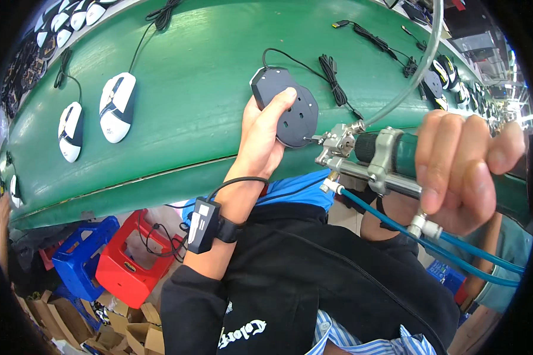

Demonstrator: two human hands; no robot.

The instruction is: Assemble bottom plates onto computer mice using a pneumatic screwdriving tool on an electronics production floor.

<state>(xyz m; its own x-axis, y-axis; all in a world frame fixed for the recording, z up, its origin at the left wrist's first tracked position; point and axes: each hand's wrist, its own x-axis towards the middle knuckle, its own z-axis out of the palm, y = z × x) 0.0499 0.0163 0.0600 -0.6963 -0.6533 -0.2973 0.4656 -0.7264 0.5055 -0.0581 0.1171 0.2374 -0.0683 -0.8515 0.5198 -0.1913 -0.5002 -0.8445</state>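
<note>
My left hand (259,131) grips a computer mouse (300,117) upside down, with its dark underside facing up and the thumb laid across it. Small screw holes and slots show on that underside. A black cable runs from the mouse to a tied bundle on the belt. My right hand (461,168) is closed round a power screwdriver (391,158) with a metal feeding head, held nearly level. Its thin tip points left and meets the lower right edge of the mouse, or stops just short; I cannot tell which.
White-and-black mice (117,106) lie on the green conveyor belt (201,65), with more at the far right. A clear hose (417,77) and blue air tubes (367,204) run from the screwdriver. Red (121,263) and blue stools (80,254) and cardboard boxes (139,331) stand below left.
</note>
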